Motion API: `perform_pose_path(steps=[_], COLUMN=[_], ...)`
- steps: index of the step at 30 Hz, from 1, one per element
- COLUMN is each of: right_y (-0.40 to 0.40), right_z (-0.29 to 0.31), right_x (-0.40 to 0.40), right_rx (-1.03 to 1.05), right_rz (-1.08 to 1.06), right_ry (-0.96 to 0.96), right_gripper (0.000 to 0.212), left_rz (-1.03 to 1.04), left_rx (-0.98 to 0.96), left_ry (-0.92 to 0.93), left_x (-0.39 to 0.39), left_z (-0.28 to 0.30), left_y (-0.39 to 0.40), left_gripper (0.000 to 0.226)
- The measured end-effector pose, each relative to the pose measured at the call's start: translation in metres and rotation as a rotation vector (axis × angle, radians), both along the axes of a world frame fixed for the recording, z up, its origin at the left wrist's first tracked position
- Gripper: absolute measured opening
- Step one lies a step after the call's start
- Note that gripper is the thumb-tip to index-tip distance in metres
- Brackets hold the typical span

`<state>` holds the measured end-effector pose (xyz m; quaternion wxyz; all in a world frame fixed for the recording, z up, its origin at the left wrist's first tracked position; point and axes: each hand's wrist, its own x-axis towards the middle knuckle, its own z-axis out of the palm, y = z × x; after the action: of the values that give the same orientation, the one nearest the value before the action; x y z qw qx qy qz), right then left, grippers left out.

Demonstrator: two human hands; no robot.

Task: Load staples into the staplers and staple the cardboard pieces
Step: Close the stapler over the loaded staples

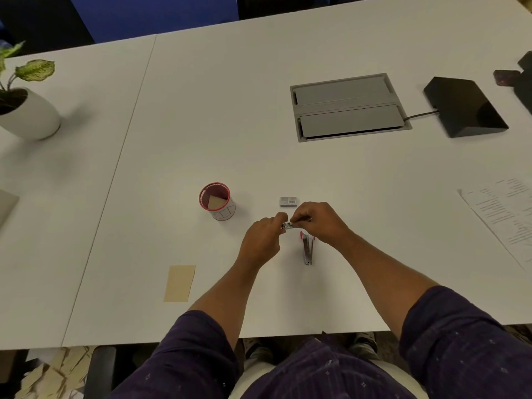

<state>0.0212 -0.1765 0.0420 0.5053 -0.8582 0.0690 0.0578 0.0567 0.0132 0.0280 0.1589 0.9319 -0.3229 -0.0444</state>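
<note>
My left hand [263, 239] and my right hand [318, 221] meet above the white table, both pinching a small shiny strip of staples [287, 225] between the fingertips. Just below the right hand a metal stapler [307, 249] with red trim lies on the table, pointing toward me. A small grey staple box [289, 201] sits just beyond the hands. A tan cardboard piece [180, 283] lies flat at the lower left. A red-rimmed cup [217, 201] holds another cardboard piece.
A grey cable hatch [348, 106] is set into the table at the back right, next to a black wedge device [465, 106]. Printed paper [506, 214] lies at the right edge. A potted plant [27, 110] stands far left.
</note>
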Motion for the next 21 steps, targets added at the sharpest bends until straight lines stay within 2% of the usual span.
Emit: perform_pose_path(steps=[9, 16, 21], right_y=[0.0034, 0.0068, 0.0082], right_z=[-0.0003, 0.0019, 0.0029], right_x=[0.0005, 0.002, 0.0018], right_rx=[-0.114, -0.325, -0.346], right_rz=[0.083, 0.245, 0.232], right_ry=[-0.034, -0.096, -0.158], right_gripper=[0.01, 0.012, 0.012], left_rz=[-0.014, -0.029, -0.022], left_rx=[-0.007, -0.029, -0.032], left_ry=[-0.018, -0.017, -0.018], left_x=[0.0007, -0.0009, 0.0023], left_z=[-0.0012, -0.0035, -0.0024], left_y=[0.003, 0.0035, 0.0021], left_gripper=[0.032, 0.032, 0.032])
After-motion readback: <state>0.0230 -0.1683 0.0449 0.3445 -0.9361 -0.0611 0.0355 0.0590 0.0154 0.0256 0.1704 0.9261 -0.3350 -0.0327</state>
